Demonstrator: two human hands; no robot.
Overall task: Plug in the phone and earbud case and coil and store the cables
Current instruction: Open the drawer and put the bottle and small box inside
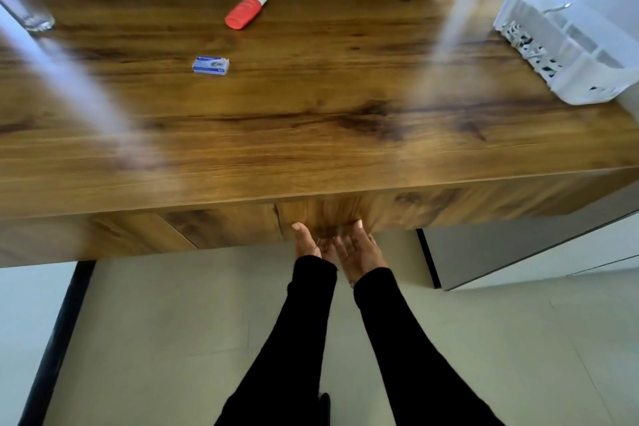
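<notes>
— Where are the hands?
— Both arms reach forward in black sleeves, side by side. The left hand (pixel 308 243) and right hand (pixel 358 245) sit close together, palms up.
— Holding anything?
— No; fingers (pixel 356 225) loosely extended.

One head-worn camera looks steeply down and forward over the wooden desk (pixel 311 135) from near its front edge.

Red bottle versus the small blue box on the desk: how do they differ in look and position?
The red bottle is rounded, plain red with a white cap, and lies on its side far back; the blue box is flat-sided, blue and white with print, smaller, and sits nearer the front. Both rest untouched on the wooden desk, left of centre.
</notes>
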